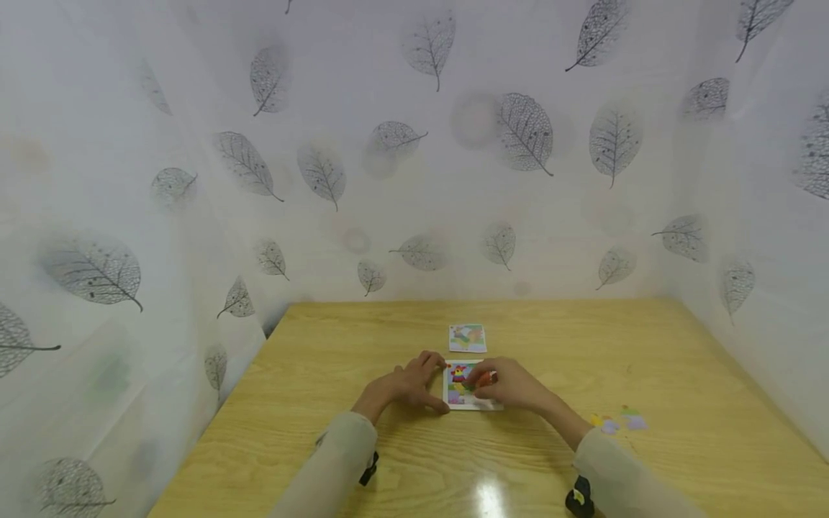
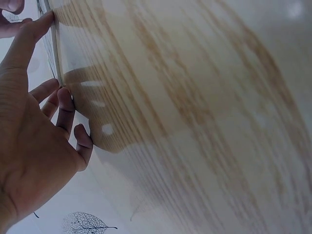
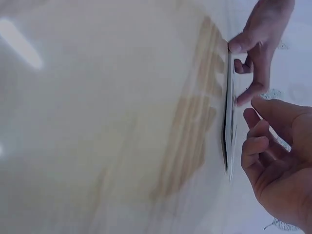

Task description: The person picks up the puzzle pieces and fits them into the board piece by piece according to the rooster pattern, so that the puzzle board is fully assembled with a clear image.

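Observation:
A small white-framed picture puzzle, with a colourful bird on it, lies on the table in the head view. My left hand grips its left side, thumb at the near corner and a fingertip at the far one. Over the puzzle's right half, my right hand bends its fingers toward the thumb, fingertips close over the picture. Orange-red shows in the gap between finger and thumb; I cannot tell whether a piece is pinched there. The right wrist view shows the puzzle edge-on, beside the curled right fingers.
Just behind the puzzle lies a square picture card with a paler bird image. Several loose colourful puzzle pieces are on the table to the right of my right forearm. A leaf-printed white curtain encloses the wooden table at the back and sides.

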A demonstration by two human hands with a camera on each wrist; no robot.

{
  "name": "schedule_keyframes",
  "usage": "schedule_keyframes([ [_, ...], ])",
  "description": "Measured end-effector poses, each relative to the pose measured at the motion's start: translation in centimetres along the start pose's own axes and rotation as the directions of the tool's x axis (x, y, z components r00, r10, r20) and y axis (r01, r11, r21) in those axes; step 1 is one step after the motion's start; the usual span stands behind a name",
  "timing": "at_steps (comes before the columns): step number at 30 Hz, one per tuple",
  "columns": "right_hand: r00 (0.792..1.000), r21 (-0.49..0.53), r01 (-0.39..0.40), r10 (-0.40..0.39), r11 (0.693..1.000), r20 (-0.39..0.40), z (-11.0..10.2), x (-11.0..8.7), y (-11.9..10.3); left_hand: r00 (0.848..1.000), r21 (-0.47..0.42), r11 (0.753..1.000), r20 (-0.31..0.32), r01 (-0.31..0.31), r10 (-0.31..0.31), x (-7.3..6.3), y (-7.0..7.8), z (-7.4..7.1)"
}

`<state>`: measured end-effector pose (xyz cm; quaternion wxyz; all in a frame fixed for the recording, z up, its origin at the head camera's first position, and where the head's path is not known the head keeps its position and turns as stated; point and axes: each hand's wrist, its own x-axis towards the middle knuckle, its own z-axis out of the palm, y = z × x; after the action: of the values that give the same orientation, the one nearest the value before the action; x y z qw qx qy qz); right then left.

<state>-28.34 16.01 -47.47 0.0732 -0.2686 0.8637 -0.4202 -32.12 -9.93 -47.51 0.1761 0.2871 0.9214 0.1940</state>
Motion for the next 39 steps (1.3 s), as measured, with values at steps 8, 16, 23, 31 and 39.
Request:
schedule_keyframes([
  [8, 0.998, 0.145, -0.054, 0.047, 0.988, 0.050, -2.6, -2.4, 2.0, 1.000, 0.018, 1.000, -0.006, -0.012, 0.012, 0.0, 0.3, 0.0],
  [16, 0.996, 0.196, -0.062, 0.049, 0.979, 0.070, -5.3, -5.6, 3.6, 1.000, 0.012, 1.000, -0.005, -0.003, 0.003, -0.1, 0.2, 0.0],
  [23, 0.997, 0.162, -0.054, 0.045, 0.985, 0.063, -7.6, -8.4, 5.1, 1.000, 0.011, 1.000, -0.012, 0.004, -0.004, 0.0, 0.2, 0.1],
  [31, 0.995, 0.097, -0.090, 0.084, 0.991, 0.062, -9.3, -11.3, 6.2, 1.000, 0.021, 1.000, -0.013, -0.004, 0.004, 0.0, 0.2, 0.2],
  [39, 0.996, -0.040, -0.047, 0.050, 0.998, 0.072, -10.3, -13.2, 6.7, 1.000, 0.027, 1.000, -0.008, -0.002, 0.003, -0.1, 0.3, 0.1],
])
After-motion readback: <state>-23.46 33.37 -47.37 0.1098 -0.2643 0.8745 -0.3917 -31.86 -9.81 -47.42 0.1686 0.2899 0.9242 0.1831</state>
